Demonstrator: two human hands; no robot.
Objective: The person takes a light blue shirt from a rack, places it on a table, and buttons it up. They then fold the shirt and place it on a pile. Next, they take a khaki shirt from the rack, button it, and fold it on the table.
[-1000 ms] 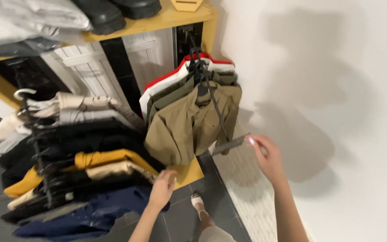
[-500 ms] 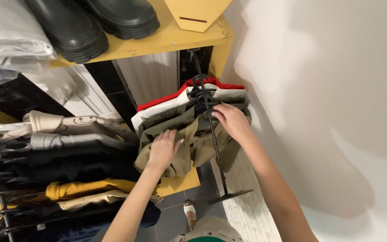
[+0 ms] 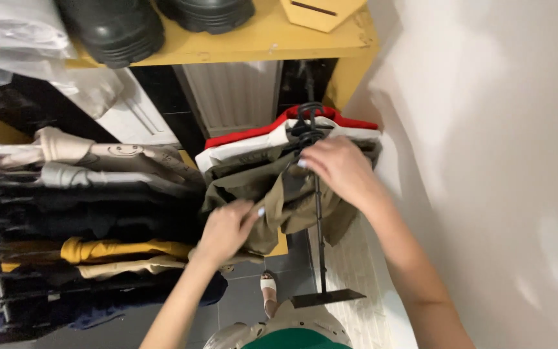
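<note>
The left hand (image 3: 226,227) pinches a fold of the olive garment (image 3: 272,194) hanging on the black stand (image 3: 320,245); the right hand (image 3: 338,169) closes on its hanger top — just below the white and red garments (image 3: 272,132). Beyond, black boots (image 3: 114,26) sit on the yellow shelf (image 3: 253,42).

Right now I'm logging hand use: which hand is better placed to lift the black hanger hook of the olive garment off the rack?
Right. The right hand rests at the black hanger hooks; the left hand grips the olive garment lower down.
</note>
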